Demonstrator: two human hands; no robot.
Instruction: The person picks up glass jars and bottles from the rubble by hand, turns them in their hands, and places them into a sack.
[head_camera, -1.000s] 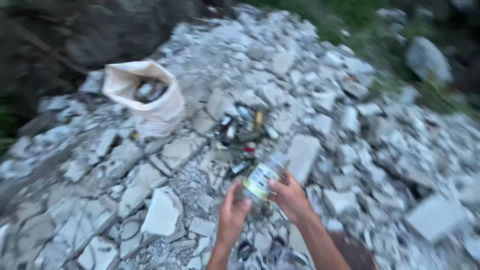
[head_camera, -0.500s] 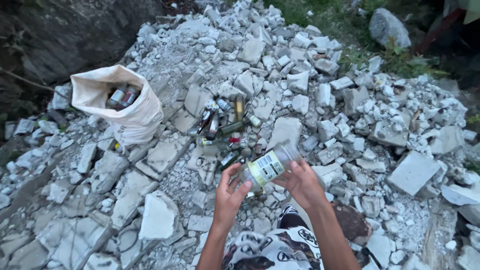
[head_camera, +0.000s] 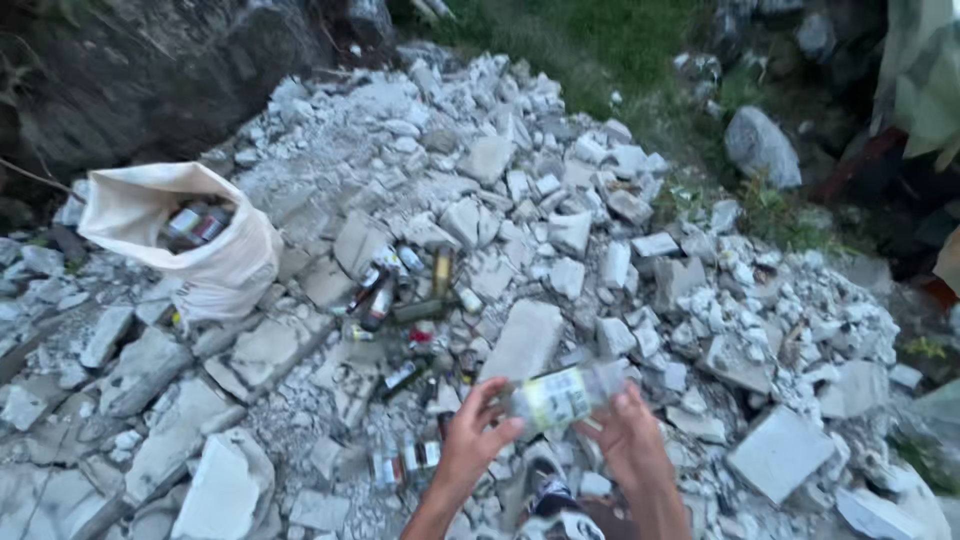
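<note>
Holding a clear glass bottle (head_camera: 560, 396) with a pale yellowish label, lying on its side low in the frame just right of centre. My left hand (head_camera: 472, 440) has fingers and thumb curled at the bottle's left end; my right hand (head_camera: 632, 440) cups the right end, fingers spread. Both hands closed on it, though the frame is a bit blurred there, so the exact finger contact is hard to read.

A white sack (head_camera: 200, 255) sits open at the left of the frame on a rubble heap (head_camera: 520, 340) of broken grey slabs. A few bottles show inside its mouth, so some collecting looks done.

Plenty left, as far as I can judge: a cluster of loose bottles (head_camera: 405, 295) lies in a hollow at the middle of the frame, between the sack and my hands, and a couple more bottles (head_camera: 405, 460) lie just left of my left hand. The bottle in my hands is well apart from the sack, not yet in it.

Dark rock face (head_camera: 130, 70) upper left, grass (head_camera: 620, 30) at top, a round boulder (head_camera: 762, 148) upper right.
</note>
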